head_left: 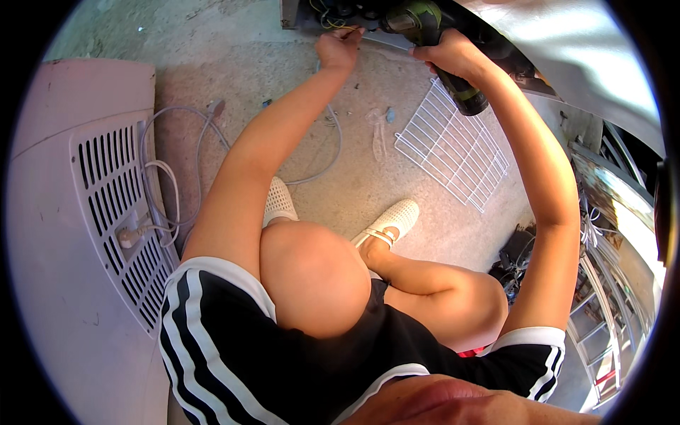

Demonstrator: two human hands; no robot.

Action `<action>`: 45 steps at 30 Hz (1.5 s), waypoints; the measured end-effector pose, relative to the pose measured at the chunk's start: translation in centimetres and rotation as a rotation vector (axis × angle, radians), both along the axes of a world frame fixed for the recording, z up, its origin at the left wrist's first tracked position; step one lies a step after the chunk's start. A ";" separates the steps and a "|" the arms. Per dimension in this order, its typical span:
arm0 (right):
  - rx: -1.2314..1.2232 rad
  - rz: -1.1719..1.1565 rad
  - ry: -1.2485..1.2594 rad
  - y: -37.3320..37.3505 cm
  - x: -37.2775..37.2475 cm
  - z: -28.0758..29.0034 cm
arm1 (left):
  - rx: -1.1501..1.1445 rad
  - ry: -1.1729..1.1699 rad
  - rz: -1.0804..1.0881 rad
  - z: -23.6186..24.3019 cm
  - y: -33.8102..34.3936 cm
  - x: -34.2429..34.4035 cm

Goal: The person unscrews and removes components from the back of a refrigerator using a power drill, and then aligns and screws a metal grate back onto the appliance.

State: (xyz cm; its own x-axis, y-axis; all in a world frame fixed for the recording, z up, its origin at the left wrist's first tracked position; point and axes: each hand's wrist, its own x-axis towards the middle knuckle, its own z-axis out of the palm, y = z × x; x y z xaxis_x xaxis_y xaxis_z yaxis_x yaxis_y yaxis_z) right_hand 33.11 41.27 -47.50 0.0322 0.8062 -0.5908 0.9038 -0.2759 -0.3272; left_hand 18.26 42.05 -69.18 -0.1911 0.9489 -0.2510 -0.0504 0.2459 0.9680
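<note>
My right hand [453, 53] is wrapped round the grip of a dark olive-and-black power drill [414, 20], which points left into the dark underside opening [333, 13] of a pale appliance at the top. Its battery base hangs below my hand. My left hand [338, 46] is at the lower edge of that opening, left of the drill, fingertips pinched by thin yellow and black wires; what they hold is too small to make out. A metal edge [400, 44] runs along the opening behind both hands.
A white wire rack [450, 149] lies on the concrete floor [319, 198]. At left stands a beige appliance [64, 283] with vents, a plug and loose cords [200, 142]. Metal racks [602, 304] and dark tangled cables [513, 258] sit at right. My legs and cream shoes are below.
</note>
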 end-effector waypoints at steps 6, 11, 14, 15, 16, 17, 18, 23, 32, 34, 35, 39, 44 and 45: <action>-0.029 0.098 -0.110 0.2 -0.8 0.9 | 0.013 -0.001 0.012 0.0 -0.1 0.0; -0.007 0.059 -0.089 0.0 0.3 0.1 | -0.002 0.024 -0.005 0.6 -0.2 0.0; -0.017 0.072 -0.103 0.1 0.1 0.3 | 0.051 0.016 0.005 -0.3 -0.2 0.2; -0.023 0.081 -0.112 0.2 -0.1 0.4 | 0.053 0.010 0.010 -0.5 -0.1 0.2; -0.032 0.112 -0.140 0.3 -0.3 0.7 | 0.055 0.004 0.015 -0.7 -0.1 0.2; -0.042 0.143 -0.167 0.6 -0.5 1.0 | 0.058 -0.002 0.019 -0.9 0.0 0.2; -0.051 0.173 -0.196 0.6 -0.7 1.1 | 0.061 -0.019 0.019 -0.9 -0.1 0.1; 0.139 0.293 -0.376 0.4 -1.0 0.9 | 0.003 -0.041 -0.002 0.1 -0.2 0.2; -0.038 0.156 -0.171 0.9 -0.3 0.8 | 0.076 0.045 0.001 -1.4 -0.1 0.0; -0.008 0.193 -0.231 0.9 -0.4 0.6 | 0.092 0.027 0.020 -1.8 -0.1 0.1; 0.032 0.234 -0.292 0.9 -0.6 0.5 | 0.101 0.019 0.030 -1.9 -0.1 0.1; 0.153 0.325 -0.395 1.2 -1.1 0.7 | 0.068 0.031 0.013 -1.4 -0.1 0.0; -0.033 0.221 -0.257 1.2 -0.7 0.8 | 0.066 0.087 0.000 -0.1 -0.4 -0.3; -0.036 0.210 -0.247 1.2 -0.7 0.8 | 0.068 0.092 0.004 -0.1 -0.3 -0.3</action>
